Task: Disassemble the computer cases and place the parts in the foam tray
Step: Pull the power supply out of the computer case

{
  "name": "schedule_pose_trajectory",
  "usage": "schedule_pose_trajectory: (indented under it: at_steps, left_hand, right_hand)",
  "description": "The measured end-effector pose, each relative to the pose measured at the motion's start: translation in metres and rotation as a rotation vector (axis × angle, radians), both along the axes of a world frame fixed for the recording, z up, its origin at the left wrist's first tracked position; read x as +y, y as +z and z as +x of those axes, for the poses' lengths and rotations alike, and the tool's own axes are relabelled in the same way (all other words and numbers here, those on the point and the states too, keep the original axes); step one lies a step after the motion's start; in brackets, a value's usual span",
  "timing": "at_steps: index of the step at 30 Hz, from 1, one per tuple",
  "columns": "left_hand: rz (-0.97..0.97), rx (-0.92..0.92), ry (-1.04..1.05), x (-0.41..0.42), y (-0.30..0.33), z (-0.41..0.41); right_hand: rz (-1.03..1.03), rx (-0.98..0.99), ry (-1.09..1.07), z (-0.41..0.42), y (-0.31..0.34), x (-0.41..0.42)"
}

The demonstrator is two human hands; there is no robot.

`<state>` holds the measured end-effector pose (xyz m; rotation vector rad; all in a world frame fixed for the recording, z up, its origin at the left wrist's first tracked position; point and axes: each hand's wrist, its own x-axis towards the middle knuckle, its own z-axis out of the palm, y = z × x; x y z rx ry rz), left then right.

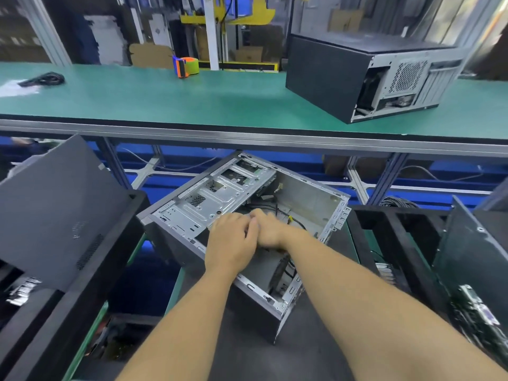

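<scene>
An open computer case [308, 199] lies tilted on the dark work surface, its bare metal inside facing up. A silver drive cage [217, 193] fills its far left part, and black cables [277, 209] run across the middle. Both my hands reach into it and touch each other. My left hand [231, 243] shows its back, with fingers pointing to the drive cage. My right hand [268, 229] lies just right of it, over the cables. The fingertips are blurred and hidden, so any grip is unclear. A black foam tray [365, 215] stands to the right.
A black side panel [63, 213] leans in another black foam tray [115, 259] on the left. A circuit board [478, 312] sits at the right edge. On the green shelf [192, 97] above stand a closed computer case [330, 75], a tape dispenser [187, 66] and a coiled cable [44, 79].
</scene>
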<state>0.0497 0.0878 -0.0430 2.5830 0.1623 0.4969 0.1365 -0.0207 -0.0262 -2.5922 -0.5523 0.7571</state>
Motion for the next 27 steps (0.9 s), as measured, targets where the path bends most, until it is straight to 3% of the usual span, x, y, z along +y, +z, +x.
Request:
schedule_pose_trajectory:
  at_steps: [6, 10, 15, 20, 24, 27]
  left_hand:
    - [0.022, 0.055, 0.005, -0.001, -0.001, 0.001]
    - [-0.112, 0.022, 0.039, -0.001, 0.001, -0.003]
    - [-0.080, 0.011, 0.004, -0.002, 0.002, -0.003]
    - [-0.070, 0.065, 0.007, -0.003, 0.000, -0.001]
    - [-0.031, 0.158, 0.029, -0.003, -0.001, 0.001]
    - [0.020, 0.208, 0.036, -0.005, 0.003, 0.001]
  right_hand:
    - [0.081, 0.014, 0.016, 0.001, 0.003, 0.007]
    - [0.025, -0.023, -0.218, 0.002, 0.035, 0.010]
    - [0.044, -0.197, -0.579, 0.008, 0.103, -0.028]
    - [0.358, -0.393, -0.705, -0.016, 0.121, -0.091]
    - [0.668, -0.423, -0.722, -0.056, 0.107, -0.127]
    - [0.692, -0.465, -0.641, -0.077, 0.094, -0.142]
